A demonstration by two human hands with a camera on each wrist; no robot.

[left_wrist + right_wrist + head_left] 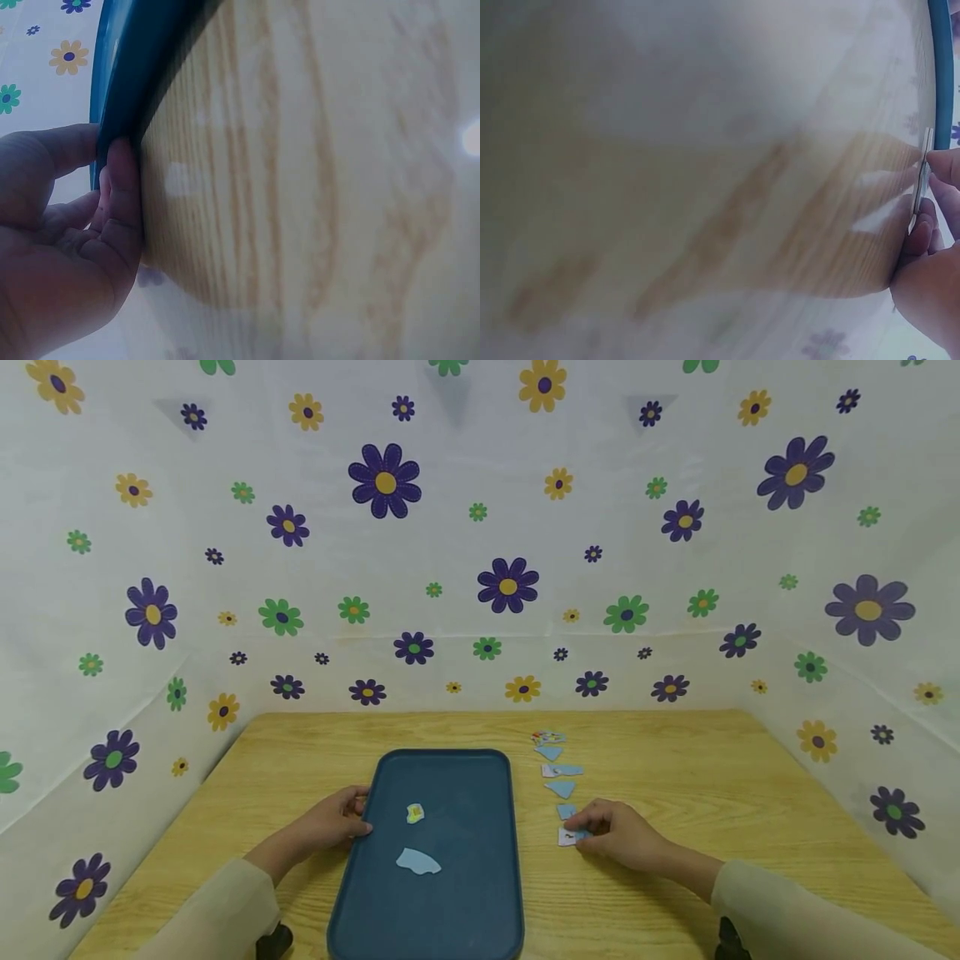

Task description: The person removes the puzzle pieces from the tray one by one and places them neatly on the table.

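Note:
A dark blue tray (450, 918) lies lengthwise on the table, with a light blue puzzle piece (418, 861) and a small yellow-and-white puzzle piece (415, 813) on it. My left hand (341, 818) grips the tray's left rim; in the left wrist view its thumb and curled fingers meet that rim (124, 67). To the right of the tray, my right hand (621, 837) pinches a white-and-blue puzzle piece (567, 837) low over the table. The right wrist view shows this piece (928, 142) edge-on between thumb and fingers, its printed face hidden.
Several flat pieces form a column beyond the right hand: a small blue one (566, 811), two blue triangles (561, 789), a long white-and-blue strip (562, 770) and a multicoloured one (549, 737). Flower-printed cloth (465, 543) surrounds the wooden table (675, 752) at the back and sides.

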